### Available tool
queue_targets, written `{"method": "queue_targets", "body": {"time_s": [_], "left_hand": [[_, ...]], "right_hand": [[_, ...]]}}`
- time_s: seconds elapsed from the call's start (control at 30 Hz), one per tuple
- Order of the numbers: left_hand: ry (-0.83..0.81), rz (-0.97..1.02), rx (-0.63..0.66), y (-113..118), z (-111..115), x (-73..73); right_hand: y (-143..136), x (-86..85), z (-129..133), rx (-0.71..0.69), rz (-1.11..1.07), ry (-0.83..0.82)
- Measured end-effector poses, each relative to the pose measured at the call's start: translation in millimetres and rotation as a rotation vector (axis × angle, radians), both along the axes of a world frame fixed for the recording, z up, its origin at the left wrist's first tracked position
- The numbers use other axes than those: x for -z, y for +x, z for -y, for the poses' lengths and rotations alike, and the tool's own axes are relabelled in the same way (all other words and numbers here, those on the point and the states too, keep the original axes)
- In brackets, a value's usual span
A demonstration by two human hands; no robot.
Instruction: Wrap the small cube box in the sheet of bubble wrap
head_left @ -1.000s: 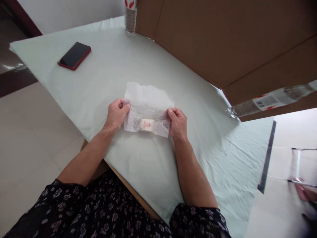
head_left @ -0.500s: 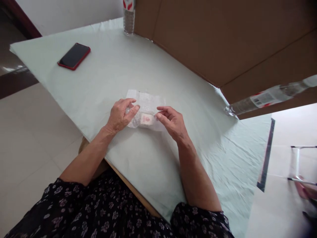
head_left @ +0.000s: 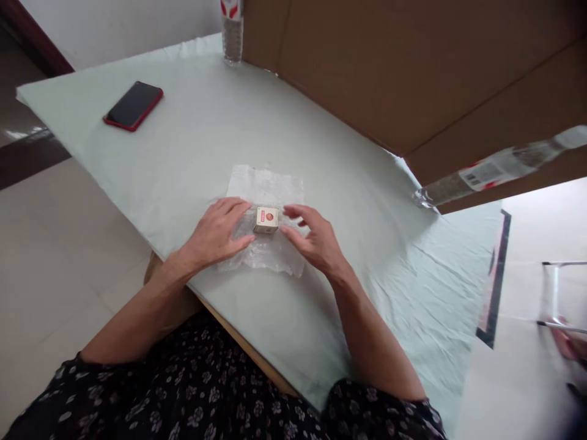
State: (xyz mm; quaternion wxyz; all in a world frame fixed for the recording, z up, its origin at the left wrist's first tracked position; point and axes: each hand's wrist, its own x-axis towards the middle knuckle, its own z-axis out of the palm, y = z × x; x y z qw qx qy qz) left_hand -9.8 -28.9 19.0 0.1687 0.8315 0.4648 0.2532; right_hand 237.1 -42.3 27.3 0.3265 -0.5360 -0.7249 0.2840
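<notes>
A small cream box (head_left: 266, 220) with red print lies on a sheet of clear bubble wrap (head_left: 266, 183), which is spread over the table. To the box's left is my left hand (head_left: 219, 231), thumb and fingers apart, its fingertips close to the box's side. On the other side my right hand (head_left: 314, 235) is curved with a gap between thumb and fingers, very near the box. I see nothing held in either hand. Part of the wrap is hidden under the hands.
A phone in a red case (head_left: 132, 106) lies at the table's far left. A large cardboard panel (head_left: 389, 67) stands along the back, with a plastic bottle (head_left: 233, 36) at its left end and another bottle (head_left: 499, 168) at the right. Pale cloth (head_left: 183, 153) covers the table.
The bubble wrap that was folded over the box now lies flat, with its near part down toward me. The box is uncovered. My hands have moved apart to either side of it.
</notes>
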Motion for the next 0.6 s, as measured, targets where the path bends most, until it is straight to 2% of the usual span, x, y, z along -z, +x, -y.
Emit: {"method": "queue_targets", "body": {"time_s": [0.1,0.17,0.27,0.4,0.47,0.53,0.6], "left_hand": [[-0.089,-0.104,0.046,11.1,-2.4,10.0],[-0.151,-0.17,0.058,13.8,-1.5,15.5],[-0.181,-0.222,0.076,12.7,0.8,20.5],[-0.178,-0.228,0.081,10.4,0.7,23.9],[-0.163,-0.217,0.082,10.3,0.5,26.0],[-0.155,-0.208,0.087,10.1,1.3,27.6],[-0.156,-0.202,0.078,9.6,3.0,26.9]], "right_hand": [[-14.5,6.5,-17.1,-0.098,0.128,0.012],[-12.1,9.2,-21.1,-0.085,0.153,0.014],[19.0,12.3,-16.1,0.095,0.092,0.083],[88.0,20.5,-1.9,0.389,0.061,0.081],[113.8,24.6,5.1,0.433,0.102,0.027],[124.1,25.2,11.8,0.452,0.164,0.051],[117.3,20.9,18.4,0.485,0.206,0.176]]}}
